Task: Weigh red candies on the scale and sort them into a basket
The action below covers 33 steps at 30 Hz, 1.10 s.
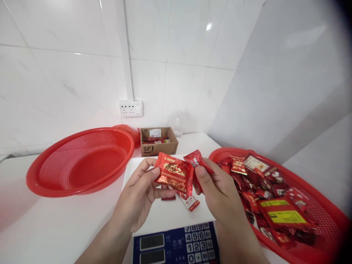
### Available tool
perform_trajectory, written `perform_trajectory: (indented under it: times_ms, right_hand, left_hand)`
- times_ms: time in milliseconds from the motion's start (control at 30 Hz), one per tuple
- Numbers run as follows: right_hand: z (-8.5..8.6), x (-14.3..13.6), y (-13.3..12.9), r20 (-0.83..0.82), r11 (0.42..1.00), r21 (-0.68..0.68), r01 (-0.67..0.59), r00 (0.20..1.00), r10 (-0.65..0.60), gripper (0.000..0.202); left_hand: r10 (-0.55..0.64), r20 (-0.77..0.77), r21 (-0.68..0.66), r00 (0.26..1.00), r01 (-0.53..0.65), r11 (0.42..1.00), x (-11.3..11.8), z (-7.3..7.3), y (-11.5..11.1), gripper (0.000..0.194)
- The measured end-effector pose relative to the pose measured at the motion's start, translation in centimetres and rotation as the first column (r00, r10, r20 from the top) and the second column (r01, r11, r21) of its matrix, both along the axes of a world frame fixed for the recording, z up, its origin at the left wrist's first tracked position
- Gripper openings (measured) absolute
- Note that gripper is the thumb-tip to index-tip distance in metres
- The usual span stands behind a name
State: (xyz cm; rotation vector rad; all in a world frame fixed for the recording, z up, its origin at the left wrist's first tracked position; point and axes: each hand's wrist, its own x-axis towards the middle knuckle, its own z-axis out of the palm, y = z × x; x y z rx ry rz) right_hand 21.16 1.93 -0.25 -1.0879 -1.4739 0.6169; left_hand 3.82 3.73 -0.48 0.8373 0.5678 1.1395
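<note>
My left hand [143,187] pinches a square red snack packet [174,172] with gold lettering by its left edge. In my right hand [216,183], thumb pressed on top, is a smaller red wrapped snack [197,161]; its lower part is hidden by my fingers. The two packets meet or overlap above the white pan of a digital scale [154,218]. Beneath them a red and white packet [189,201] lies on the pan, beside a dark red packet [168,198] partly covered by my left fingers.
A red basket [327,205] heaped with red snack packets stands on the right. On the left is a second red basket [79,161]. Behind the scale sits a cardboard box [159,148] holding some packets, near the tiled wall. The scale's keypad [199,242] faces me.
</note>
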Motion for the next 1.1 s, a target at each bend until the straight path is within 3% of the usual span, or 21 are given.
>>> perform_trajectory:
  times_ms: [167,367,533,567,700,900,1100]
  right_hand:
    - [0.4,0.2,-0.5,0.035,0.999,0.031,-0.019,0.999,0.018,0.033]
    - [0.4,0.3,-1.0,-0.176,0.988,-0.039,-0.153,0.974,0.143,0.038]
    - [0.1,0.7,-1.2,-0.28,0.982,-0.071,-0.176,0.948,0.149,0.043]
    - [0.1,0.7,-1.3,-0.285,0.981,-0.085,-0.176,0.947,0.145,0.043]
    - [0.5,0.3,-2.0,-0.286,0.979,-0.111,-0.172,0.949,0.135,0.035]
    - [1.4,-0.3,-2.3,-0.074,0.967,-0.045,-0.253,0.966,0.249,0.032]
    - [1.4,-0.3,-2.0,0.11,0.964,-0.039,-0.262,0.958,0.265,0.033]
  left_hand:
    - [-0.022,-0.086,0.094,0.996,0.03,0.995,0.2,-0.2,-0.6,0.023]
    - [0.047,-0.108,0.161,0.993,-0.029,0.986,0.4,-0.1,-1.1,0.025]
    - [0.183,-0.135,0.257,0.974,-0.144,0.956,0.4,-0.3,-1.3,0.061]
    - [0.224,-0.162,0.289,0.961,-0.171,0.942,0.4,-0.4,-1.3,0.059]
    - [0.315,-0.325,0.415,0.892,-0.165,0.895,0.6,-0.8,-1.7,0.02]
    - [0.286,-0.402,0.55,0.87,-0.021,0.835,0.8,-0.1,-2.5,0.024]
    - [0.359,-0.437,0.576,0.825,-0.049,0.816,0.4,0.3,-2.6,0.019]
